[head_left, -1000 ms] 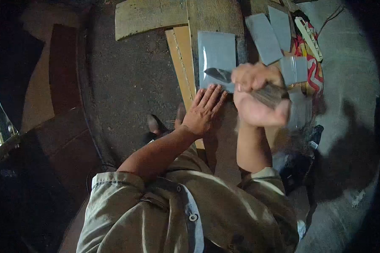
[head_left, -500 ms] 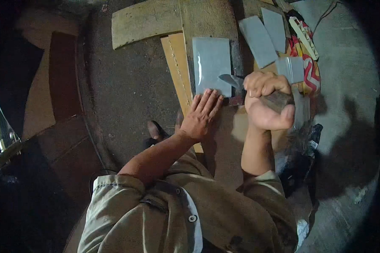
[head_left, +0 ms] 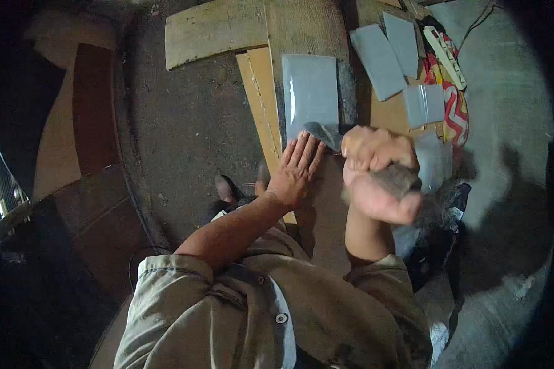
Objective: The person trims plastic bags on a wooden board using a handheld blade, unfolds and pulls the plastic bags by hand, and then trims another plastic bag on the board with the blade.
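"Head view is up on my screen. What is the left hand doing?"

"I have the left hand (head_left: 292, 175) lying flat, palm down, its fingers slightly apart. The fingertips touch the lower end of the plastic sheet (head_left: 311, 92), and nothing is gripped there."

"And the right hand?"

"I see the right hand (head_left: 378, 175) closed in a fist around the handle of a knife (head_left: 322, 133), a bit blurred. The handle shows at the thumb side, and the broad grey blade points left, over the sheet's lower right corner, its tip near the left fingertips. I can't tell from here whether the blade touches the plastic."

"Where does the sheet sit?"

"On a wooden board (head_left: 305, 31), long side pointing away from me. A cardboard strip (head_left: 262, 101) slants along the board's left side, and a pale plank (head_left: 215, 32) lies beyond it."

"What's on the right?"

"I count 2 grey sheets (head_left: 378, 61) at the far end, side by side. Nearer me is a small clear bag (head_left: 425, 104), beside a red and yellow wrapper (head_left: 455, 114). A white strip (head_left: 444, 55) slants across that wrapper's upper part."
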Demonstrator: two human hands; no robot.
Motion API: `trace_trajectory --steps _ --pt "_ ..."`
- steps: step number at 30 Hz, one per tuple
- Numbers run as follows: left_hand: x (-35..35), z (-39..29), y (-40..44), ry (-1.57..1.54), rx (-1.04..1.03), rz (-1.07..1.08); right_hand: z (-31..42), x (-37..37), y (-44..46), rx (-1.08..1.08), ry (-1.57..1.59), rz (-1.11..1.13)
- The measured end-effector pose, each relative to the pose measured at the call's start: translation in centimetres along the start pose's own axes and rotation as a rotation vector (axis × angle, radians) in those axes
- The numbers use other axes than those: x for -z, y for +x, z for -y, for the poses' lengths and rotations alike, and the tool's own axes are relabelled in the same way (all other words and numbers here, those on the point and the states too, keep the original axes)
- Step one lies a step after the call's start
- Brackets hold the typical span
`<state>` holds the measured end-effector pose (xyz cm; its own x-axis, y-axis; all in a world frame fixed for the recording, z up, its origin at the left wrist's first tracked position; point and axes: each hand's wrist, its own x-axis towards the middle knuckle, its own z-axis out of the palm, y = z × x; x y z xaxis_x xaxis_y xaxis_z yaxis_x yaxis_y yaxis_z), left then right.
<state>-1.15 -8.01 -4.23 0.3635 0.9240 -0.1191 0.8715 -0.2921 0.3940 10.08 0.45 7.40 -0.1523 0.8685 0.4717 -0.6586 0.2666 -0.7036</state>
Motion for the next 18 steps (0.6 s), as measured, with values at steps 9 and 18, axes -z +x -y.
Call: trace_trajectory --steps 9,18 --pt "0.8 -0.1 0.0 0.003 -0.008 0.045 -1.2 0.6 0.2 -0.029 0.015 0.021" --pt "0.9 0.1 0.1 -0.041 -0.021 -0.037 0.2 1.6 0.9 0.023 -0.059 0.026"
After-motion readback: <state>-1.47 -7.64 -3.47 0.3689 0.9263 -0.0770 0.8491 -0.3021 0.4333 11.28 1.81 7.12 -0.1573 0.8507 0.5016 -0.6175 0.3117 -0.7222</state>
